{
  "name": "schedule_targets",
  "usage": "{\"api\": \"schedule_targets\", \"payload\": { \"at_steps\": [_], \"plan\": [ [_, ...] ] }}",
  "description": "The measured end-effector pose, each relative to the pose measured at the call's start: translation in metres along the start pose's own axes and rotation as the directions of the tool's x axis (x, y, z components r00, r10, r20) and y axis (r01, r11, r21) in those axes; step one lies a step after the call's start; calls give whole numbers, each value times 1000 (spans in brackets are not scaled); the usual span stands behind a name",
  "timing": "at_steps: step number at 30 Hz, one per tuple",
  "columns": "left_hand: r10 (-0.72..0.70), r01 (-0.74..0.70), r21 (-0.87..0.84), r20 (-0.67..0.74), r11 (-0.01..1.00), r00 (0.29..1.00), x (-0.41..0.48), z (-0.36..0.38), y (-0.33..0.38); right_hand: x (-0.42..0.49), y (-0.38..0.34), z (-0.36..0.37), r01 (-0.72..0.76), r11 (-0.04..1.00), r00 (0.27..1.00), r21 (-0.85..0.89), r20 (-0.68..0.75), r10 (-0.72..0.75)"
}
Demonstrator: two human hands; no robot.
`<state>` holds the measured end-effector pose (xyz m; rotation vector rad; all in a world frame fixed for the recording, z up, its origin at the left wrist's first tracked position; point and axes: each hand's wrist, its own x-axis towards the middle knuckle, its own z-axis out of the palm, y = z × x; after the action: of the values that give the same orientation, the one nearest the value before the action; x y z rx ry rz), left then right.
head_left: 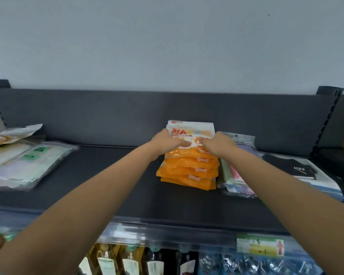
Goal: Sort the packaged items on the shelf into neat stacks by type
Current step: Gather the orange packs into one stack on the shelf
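We're pressing our left hand (168, 140) and right hand (219, 143) flat, fingers spread, grasping nothing, atop the orange packet stack (189, 167) on the shelf (111, 185).

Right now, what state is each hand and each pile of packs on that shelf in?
Left hand: flat on top of the orange stack, pressing.
Right hand: flat on the same top pack.
Orange stack: piled, lower edges fanned unevenly.
Pastel packs: low pile touching the orange stack's right side.
Clear packs: loose, overlapping, far left.
Black pack: lying flat, far right.
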<state>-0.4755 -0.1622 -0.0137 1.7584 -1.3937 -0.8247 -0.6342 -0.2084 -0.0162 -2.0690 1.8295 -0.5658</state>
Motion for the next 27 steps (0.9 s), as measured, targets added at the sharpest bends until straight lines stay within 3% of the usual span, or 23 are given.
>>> {"api": "schedule_targets", "payload": {
  "at_steps": [5,12,14,16,19,27],
  "plan": [
    [22,-20,48,-31,999,999,-2,-8,0,-4,-7,0,40,994,994,-98,-97,-50],
    [-66,111,244,-188,963,980,-22,-69,-37,-26,-64,14,333,924,921,-185,-144,-361],
    [-23,150,419,-295,896,955,-34,-96,-51,-34,-86,25,383,899,903,-212,-119,-413],
    [57,200,610,-376,767,925,-47,-126,-68,-43,-111,40,415,881,893,-229,-84,-442],
    [127,262,716,-439,647,889,-63,-180,-101,-58,-155,71,462,868,880,-183,-26,-474],
    [126,366,732,-521,575,844,-92,-358,-216,-96,-310,177,427,899,903,96,10,-430]
  ]
}}
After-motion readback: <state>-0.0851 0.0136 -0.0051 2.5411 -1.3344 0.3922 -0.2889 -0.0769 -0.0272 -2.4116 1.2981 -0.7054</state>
